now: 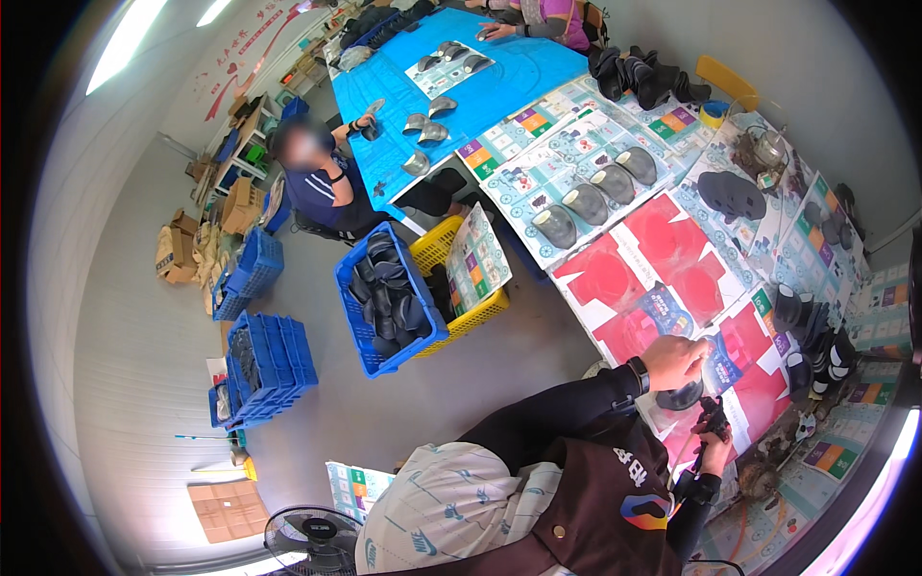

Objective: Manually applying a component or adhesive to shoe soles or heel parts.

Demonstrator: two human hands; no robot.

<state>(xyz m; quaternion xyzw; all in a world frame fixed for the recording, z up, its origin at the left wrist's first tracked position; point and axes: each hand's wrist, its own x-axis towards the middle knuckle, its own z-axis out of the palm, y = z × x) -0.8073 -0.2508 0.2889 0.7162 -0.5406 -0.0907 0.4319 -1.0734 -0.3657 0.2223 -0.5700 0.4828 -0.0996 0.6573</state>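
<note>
My left hand (674, 363) is closed over the red-and-white printed sheet (624, 331), fingers bunched at the edge of a blue printed piece (720, 365). What the fingers grip is hidden. Just below that hand sits a dark rounded cup-shaped piece (680, 396); whether the hand touches it I cannot tell. Closer to me, my right hand (714, 449) is wrapped round a black spray gun (713, 419), whose front points up toward the dark piece. Farther along the table, several grey cup-shaped pieces (586, 204) stand in a row on printed sheets.
Dark shaped pieces (816, 336) are stacked at the right. A blue crate (384, 360) of black pieces and a yellow crate (480, 322) stand left of the table. A co-worker (322, 182) sits at the blue-covered table (528, 67); another person (552, 21) is behind it.
</note>
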